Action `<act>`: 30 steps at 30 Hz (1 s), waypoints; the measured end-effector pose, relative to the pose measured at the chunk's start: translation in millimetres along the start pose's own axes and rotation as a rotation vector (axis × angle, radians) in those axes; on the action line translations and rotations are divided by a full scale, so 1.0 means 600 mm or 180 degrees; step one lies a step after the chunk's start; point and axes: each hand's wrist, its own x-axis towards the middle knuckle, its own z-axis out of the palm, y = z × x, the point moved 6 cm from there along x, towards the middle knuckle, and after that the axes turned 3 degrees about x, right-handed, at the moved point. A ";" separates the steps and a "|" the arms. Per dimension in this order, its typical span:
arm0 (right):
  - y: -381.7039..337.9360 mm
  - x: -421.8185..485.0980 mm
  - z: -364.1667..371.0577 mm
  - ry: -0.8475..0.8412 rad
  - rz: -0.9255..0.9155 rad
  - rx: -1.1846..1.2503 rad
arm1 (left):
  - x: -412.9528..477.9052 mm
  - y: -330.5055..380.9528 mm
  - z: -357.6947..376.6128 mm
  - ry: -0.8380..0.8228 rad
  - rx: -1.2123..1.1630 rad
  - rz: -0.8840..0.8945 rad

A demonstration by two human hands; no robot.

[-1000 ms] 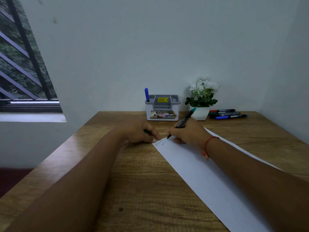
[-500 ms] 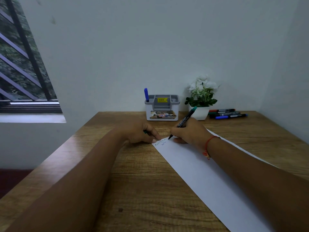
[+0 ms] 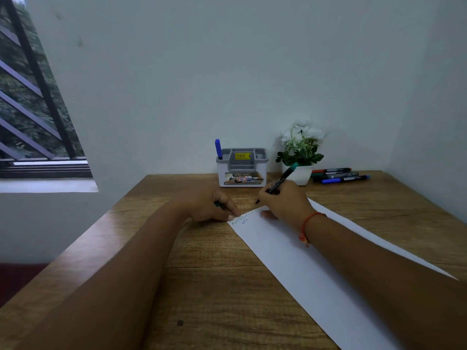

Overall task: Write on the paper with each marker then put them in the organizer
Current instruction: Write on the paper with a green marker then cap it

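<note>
Paper: long white paper sheet (image 3: pixel 303 258) flat on the desk, faint scribbles at its far corner.
Held marker: black, teal-ended marker (image 3: pixel 278 184), tilted, tip just above the paper's far edge.
Organizer: grey-and-white plastic organizer (image 3: pixel 241 170) by the wall, blue marker (image 3: pixel 218 149) upright in its left compartment.
Spare markers: three (image 3: pixel 338 175) lying side by side at far right.

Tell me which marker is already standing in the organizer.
The blue marker, upright in the left end of the organizer. The other markers lie flat right of the flower pot; one is in the right hand.

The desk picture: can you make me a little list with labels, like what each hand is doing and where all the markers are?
right hand: holds green marker, tip just off the paper's far edge
left hand: pins paper corner, something green tucked inside
organizer: one blue marker standing at its left end
loose markers: three lying right of the flower pot
writing: small green scribbles near the corner
</note>
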 end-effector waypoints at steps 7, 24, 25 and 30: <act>-0.009 -0.007 -0.028 0.0127 -0.0171 0.1003 | 0.002 -0.009 -0.019 0.0942 -0.1997 -0.0452; -0.065 -0.057 -0.008 -0.0830 -0.0878 0.1694 | 0.001 0.005 -0.019 0.1501 -0.5153 -0.0178; -0.066 -0.058 -0.006 -0.0856 -0.0901 0.1668 | 0.002 0.005 -0.018 0.1488 -0.5115 -0.0186; -0.070 -0.063 -0.005 -0.0887 -0.1031 0.1590 | 0.006 0.013 -0.009 0.1327 -0.5079 -0.0169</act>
